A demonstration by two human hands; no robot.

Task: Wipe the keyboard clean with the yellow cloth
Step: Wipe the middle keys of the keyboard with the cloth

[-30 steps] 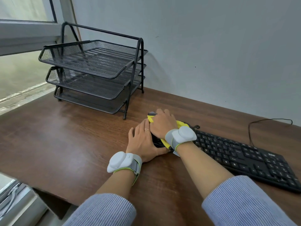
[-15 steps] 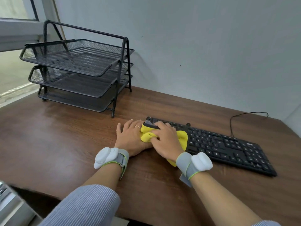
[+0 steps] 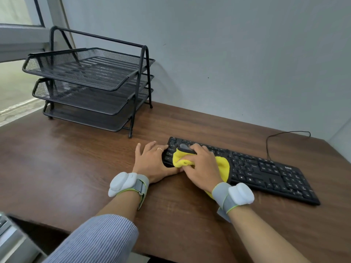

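Observation:
A black keyboard lies on the brown wooden desk, running from the middle to the right. My right hand presses a bunched yellow cloth onto the keyboard's left part, fingers curled over it. My left hand lies flat at the keyboard's left end, fingers spread, thumb and fingertips touching its edge. Both wrists carry grey bands with white pods. The keys under the cloth and hand are hidden.
A black three-tier mesh letter tray stands at the back left of the desk. The keyboard's black cable loops at the back right near the grey wall. A window ledge sits at the far left.
The view has swung right since the earliest frame. My right hand with the cloth has slid rightward from the keyboard's left corner onto its keys. My left hand keeps its place at the left end.

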